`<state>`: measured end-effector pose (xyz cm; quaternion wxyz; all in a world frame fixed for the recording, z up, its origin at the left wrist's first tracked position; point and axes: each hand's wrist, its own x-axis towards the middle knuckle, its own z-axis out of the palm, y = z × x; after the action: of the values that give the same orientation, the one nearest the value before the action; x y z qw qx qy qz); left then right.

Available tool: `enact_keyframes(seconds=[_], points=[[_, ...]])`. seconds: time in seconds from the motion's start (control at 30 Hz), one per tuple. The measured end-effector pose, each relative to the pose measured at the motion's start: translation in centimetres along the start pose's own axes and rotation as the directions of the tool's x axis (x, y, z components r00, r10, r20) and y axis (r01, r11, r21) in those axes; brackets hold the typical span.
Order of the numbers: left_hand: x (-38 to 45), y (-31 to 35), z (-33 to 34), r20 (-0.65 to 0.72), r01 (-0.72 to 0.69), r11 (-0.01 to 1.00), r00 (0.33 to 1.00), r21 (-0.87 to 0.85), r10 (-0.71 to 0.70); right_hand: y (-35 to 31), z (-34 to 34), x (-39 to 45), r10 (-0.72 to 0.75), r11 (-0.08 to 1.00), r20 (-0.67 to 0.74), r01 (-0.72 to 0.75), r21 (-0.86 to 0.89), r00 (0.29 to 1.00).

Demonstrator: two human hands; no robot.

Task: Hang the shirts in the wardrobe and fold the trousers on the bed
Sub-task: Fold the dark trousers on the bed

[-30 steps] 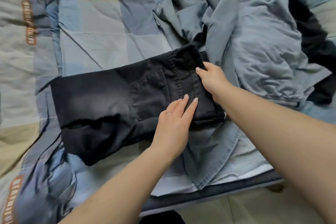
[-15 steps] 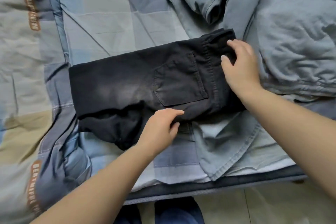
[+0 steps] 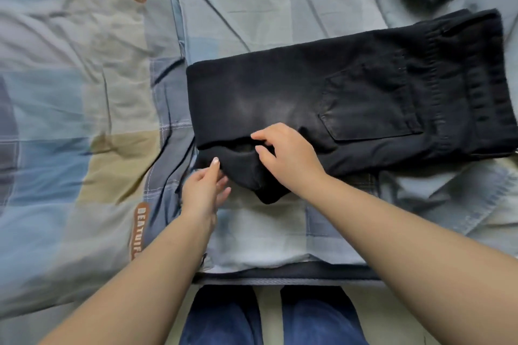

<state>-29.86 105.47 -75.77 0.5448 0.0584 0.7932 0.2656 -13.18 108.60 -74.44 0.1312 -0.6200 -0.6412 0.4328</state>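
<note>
Trousers (image 3: 322, 98) lie folded on the bed; right hand (image 3: 291, 157) pinches their near edge, left hand (image 3: 204, 187) touches open

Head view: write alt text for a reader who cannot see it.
Two bare hands tidy folded black trousers on a patchwork quilt; the right hand pinches a loose lower layer, the left hand touches its edge with straight fingers.

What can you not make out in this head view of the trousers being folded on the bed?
- Black trousers: waistband end cut off by the right frame edge.
- Left hand: fingertips hidden under the dark fabric.
- Grey shirt: mostly out of frame.
- Wardrobe: not in view.
</note>
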Motion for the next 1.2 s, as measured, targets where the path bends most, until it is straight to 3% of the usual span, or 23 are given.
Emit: enact_keyframes(seconds=[0.23,0.47,0.6,0.83,0.93,1.07,1.13,1.2], points=[[1.0,1.8,0.0,0.147,0.245,0.948,0.965,-0.201,-0.219,-3.9,1.3,7.9,-0.1,0.968,0.096,0.12,-0.22,0.99],[3.9,2.5,-1.4,0.093,0.202,0.976,0.976,-0.084,-0.195,-6.7,2.7,16.9,-0.073,0.85,0.226,0.179,-0.495,0.971],[4.7,2.0,-1.6,0.151,0.267,0.951,0.958,-0.154,-0.244,-7.4,3.8,19.3,0.01,0.824,0.18,0.094,-0.558,0.984],[2.5,-1.2,-2.3,-0.007,0.119,0.936,0.992,-0.331,-0.128,-8.7,4.2,20.8,0.072,0.947,-0.132,-0.11,-0.302,0.989],[0.9,-2.4,-2.7,-0.003,0.128,0.892,0.99,-0.432,-0.144,-8.7,5.0,20.7,0.08,0.956,-0.098,-0.104,-0.273,0.992],[1.2,-1.8,-3.0,-0.011,0.161,0.876,0.982,-0.455,-0.187,-8.2,5.6,19.8,0.105,0.991,0.019,-0.103,-0.086,0.994],[1.2,-1.4,-3.6,-0.061,-0.003,0.926,0.998,-0.378,-0.022,-8.1,5.4,18.5,0.073,0.997,0.003,-0.073,0.003,0.997],[1.4,-0.4,-4.6,-0.085,-0.254,0.932,0.967,-0.26,0.24,-7.5,4.8,16.2,0.077,0.987,-0.1,-0.061,0.147,0.992]])
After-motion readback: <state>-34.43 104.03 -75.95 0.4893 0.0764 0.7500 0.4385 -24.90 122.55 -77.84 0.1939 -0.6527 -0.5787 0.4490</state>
